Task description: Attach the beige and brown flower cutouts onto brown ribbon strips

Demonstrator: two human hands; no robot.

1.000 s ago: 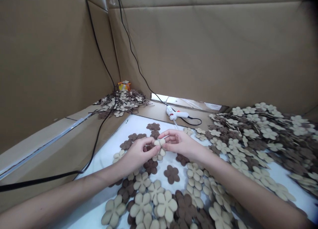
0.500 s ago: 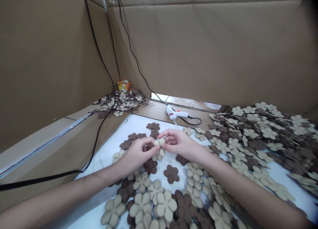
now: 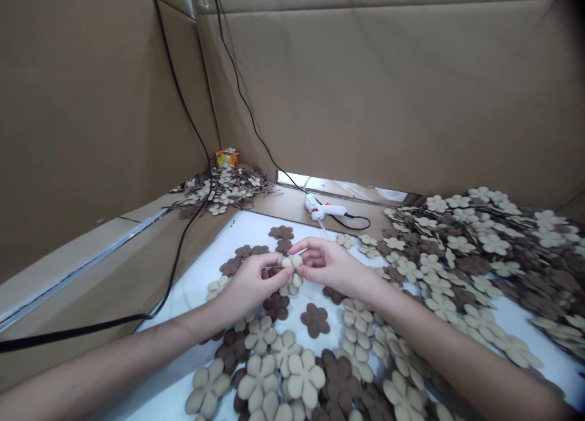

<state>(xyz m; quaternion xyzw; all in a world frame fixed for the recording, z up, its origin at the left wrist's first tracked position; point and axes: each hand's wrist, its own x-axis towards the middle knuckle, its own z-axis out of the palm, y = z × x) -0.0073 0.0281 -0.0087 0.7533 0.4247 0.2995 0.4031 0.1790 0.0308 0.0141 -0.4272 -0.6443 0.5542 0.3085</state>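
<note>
A small beige flower (image 3: 292,262) is held between my two hands above the white board (image 3: 192,287). My left hand (image 3: 262,278) pinches its left side between thumb and fingers. From the right, my right hand (image 3: 326,264) grips the same flower with thumb and fingertips. A thin strand shows at the fingers of both hands. Brown and beige flower shapes lie beneath and around the hands, among them a single brown flower (image 3: 315,320) and a large beige one (image 3: 306,377) closer to me.
A white glue gun (image 3: 331,210) with a black cord lies behind the hands. Flower piles stand at the right (image 3: 461,244) and back left (image 3: 223,186), near an orange box (image 3: 227,158). Cardboard walls (image 3: 388,92) enclose the area, and a black cable (image 3: 183,238) hangs at the left.
</note>
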